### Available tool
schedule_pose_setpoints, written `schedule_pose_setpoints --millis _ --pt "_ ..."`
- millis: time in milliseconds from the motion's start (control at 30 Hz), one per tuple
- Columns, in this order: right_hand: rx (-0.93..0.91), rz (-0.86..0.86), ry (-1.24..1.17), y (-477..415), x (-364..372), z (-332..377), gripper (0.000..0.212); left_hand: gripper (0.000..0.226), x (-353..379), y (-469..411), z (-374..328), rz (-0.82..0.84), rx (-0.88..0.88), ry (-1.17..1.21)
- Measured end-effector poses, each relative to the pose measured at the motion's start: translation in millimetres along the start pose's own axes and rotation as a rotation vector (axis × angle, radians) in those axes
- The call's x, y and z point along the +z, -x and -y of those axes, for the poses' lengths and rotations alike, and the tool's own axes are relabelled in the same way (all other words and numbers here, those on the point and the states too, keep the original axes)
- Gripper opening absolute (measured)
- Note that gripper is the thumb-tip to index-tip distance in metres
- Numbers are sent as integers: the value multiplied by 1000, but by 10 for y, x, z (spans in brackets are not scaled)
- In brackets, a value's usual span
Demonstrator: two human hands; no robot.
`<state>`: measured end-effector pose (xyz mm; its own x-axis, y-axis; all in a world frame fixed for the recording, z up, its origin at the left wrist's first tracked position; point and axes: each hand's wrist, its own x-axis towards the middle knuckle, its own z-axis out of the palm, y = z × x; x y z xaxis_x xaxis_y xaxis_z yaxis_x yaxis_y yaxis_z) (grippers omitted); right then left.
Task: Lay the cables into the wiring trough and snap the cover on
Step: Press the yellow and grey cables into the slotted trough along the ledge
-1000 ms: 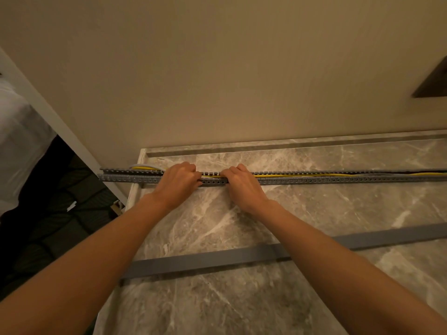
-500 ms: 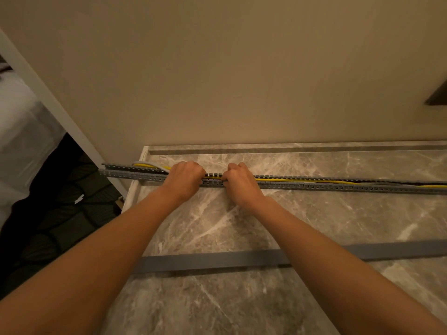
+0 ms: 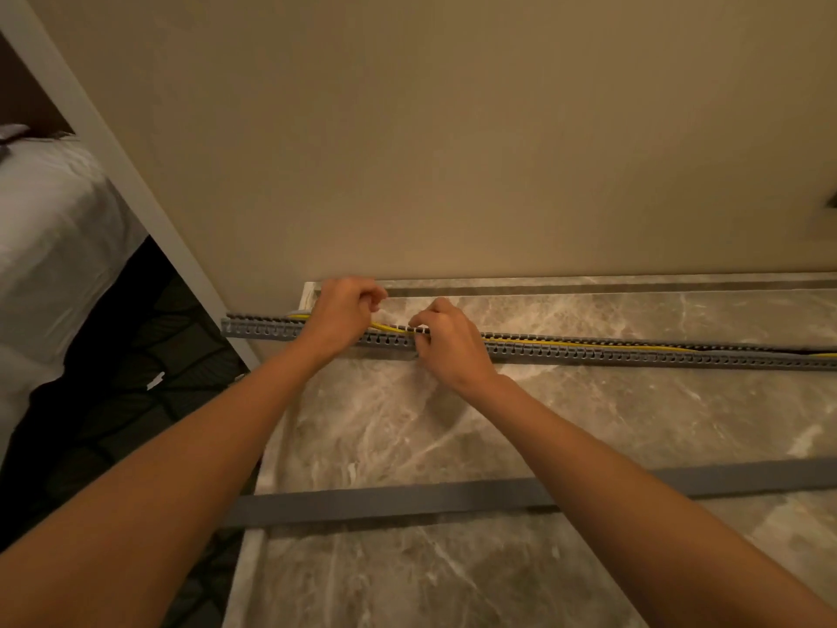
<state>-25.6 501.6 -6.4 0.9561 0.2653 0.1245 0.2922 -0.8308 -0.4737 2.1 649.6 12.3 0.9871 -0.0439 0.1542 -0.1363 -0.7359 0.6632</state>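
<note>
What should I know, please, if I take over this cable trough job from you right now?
Left hand: fingers curled above the wiring trough near its left end; whether it holds anything is unclear.
Right hand: pinches the trough's near slotted wall.
Done: Yellow cable lies in the trough to the right; between the hands it rises toward the left hand.
Cover lies loose on the marble counter, nearer you.
To do: seat the cable at the left end, then snap the cover on.

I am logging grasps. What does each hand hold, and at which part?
The right hand pinches the wiring trough by its near wall. The left hand is curled over the trough; whether it holds the yellow cable cannot be told.
</note>
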Motion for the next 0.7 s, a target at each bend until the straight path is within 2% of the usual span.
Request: schedule_pose_setpoints --millis 100,267,467,567,700 --pt "44 -10 -13 -82 103 202 27 34 -188 -123 152 -74 -93 62" --pt "78 22 -57 -245 315 563 26 31 -516 -277 598 -60 -192 -79" --pt "125 61 -89 -454 589 950 38 33 -710 -325 1135 262 -269 -169" --pt "228 60 -107 -518 604 995 46 37 -721 -335 1251 422 -281 -80" --pt "300 124 -146 -553 569 959 38 42 -749 -360 1306 620 -308 79"
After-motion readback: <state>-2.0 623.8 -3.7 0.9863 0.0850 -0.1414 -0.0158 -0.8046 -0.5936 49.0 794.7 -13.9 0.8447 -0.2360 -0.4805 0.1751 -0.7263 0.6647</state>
